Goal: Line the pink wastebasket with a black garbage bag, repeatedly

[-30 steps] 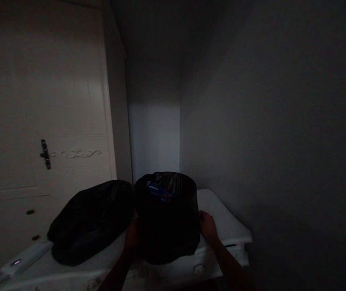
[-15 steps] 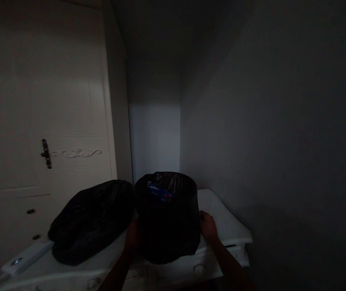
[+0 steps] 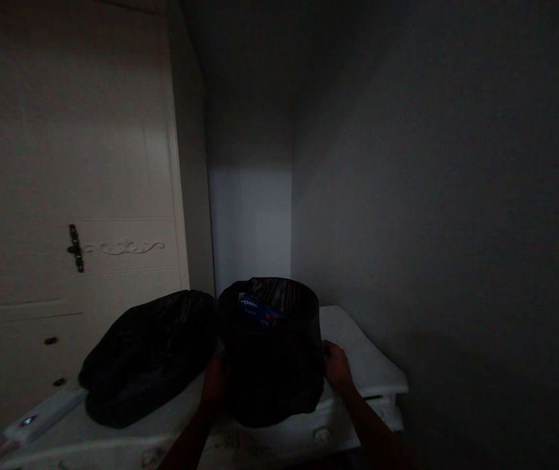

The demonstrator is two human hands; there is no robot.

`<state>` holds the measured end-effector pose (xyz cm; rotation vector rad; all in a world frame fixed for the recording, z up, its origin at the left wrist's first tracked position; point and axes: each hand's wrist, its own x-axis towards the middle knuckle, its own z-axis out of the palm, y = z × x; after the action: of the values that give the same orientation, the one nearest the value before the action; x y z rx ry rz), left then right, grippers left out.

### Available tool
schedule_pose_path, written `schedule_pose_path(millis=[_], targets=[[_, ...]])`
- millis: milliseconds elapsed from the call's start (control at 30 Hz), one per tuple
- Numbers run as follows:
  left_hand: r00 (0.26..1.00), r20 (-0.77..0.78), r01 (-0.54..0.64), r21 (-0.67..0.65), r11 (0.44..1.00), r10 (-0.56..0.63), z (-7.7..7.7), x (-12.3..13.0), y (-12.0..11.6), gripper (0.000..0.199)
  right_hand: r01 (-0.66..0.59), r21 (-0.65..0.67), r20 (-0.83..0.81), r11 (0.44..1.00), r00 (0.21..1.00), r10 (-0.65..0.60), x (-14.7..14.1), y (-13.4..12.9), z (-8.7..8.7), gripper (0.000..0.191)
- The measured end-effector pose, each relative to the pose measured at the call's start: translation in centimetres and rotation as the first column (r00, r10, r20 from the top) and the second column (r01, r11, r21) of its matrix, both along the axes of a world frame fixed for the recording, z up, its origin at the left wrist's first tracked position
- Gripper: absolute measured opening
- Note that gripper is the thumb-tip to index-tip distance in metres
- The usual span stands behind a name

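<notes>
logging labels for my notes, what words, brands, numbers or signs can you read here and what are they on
"OREO": on the blue packet inside the black bag-lined container.
Smaller print on that packet: too small and blurred to read.
No other text is readable.

Thin creased plastic of the black liner (image 3: pixel 272 369), faintly glossy along its inner folds, crumpled plastic of the black bag (image 3: pixel 149 359), smooth printed blue packet (image 3: pixel 260 311), smooth pale table (image 3: pixel 348 339), matt door (image 3: pixel 123 150) with raised scrollwork (image 3: pixel 125 247), metal-looking dark handle (image 3: pixel 76 248)
</notes>
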<state>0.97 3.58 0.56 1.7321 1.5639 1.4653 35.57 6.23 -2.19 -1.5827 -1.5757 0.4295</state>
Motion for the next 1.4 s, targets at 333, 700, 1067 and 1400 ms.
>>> schedule_pose_path(millis=[333, 700, 1067, 1400], targets=[[0.999, -0.022, -0.036, -0.008, 0.999, 0.036, -0.9, -0.2, 0.6, 0.036, 0.007, -0.001, -0.006, 1.000, 1.000, -0.007, 0.0, -0.2, 0.2, 0.029], [1.000, -0.019, -0.004, -0.024, 1.000, 0.003, -1.0, -0.1, 0.5, 0.038, 0.022, 0.011, 0.009, 1.000, 1.000, -0.022, -0.3, -0.9, 1.1, 0.030], [0.999, -0.005, 0.046, -0.001, 0.999, -0.046, -0.4, 0.1, 0.2, 0.035, 0.012, 0.017, 0.008, 1.000, 1.000, -0.012, 0.0, -0.2, 0.1, 0.030], [1.000, -0.006, 0.015, -0.001, 1.000, -0.015, 0.1, 0.2, -0.1, 0.032, -0.016, 0.015, -0.001, 1.000, 1.000, 0.016, 0.1, 0.0, -0.1, 0.033]])
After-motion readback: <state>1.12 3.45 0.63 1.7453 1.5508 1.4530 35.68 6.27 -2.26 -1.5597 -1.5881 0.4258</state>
